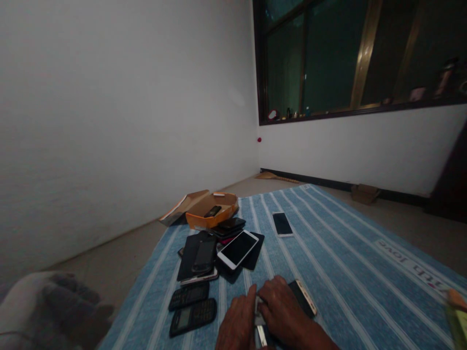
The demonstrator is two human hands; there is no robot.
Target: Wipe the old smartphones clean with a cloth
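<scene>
My left hand (238, 318) and my right hand (282, 307) are close together at the bottom middle, fingers curled in around a small grey, pale-edged object (260, 318). Most of it is covered by the fingers, so its kind cannot be made out. Just right of my right hand lies a dark phone with a gold edge (304, 297), partly hidden by that hand. To the left are two black keypad phones, the nearer one (193, 317) and another (188, 295) behind it. A white smartphone (238, 249) rests on a pile of dark phones (204, 253).
An open orange box (209, 219) with a small phone inside stands behind the pile. Another white-framed smartphone (282, 224) lies apart on the blue striped cloth (328, 253). Grey fabric (54, 308) is at the lower left. A broom (275, 177) and small carton (365, 193) lie beyond.
</scene>
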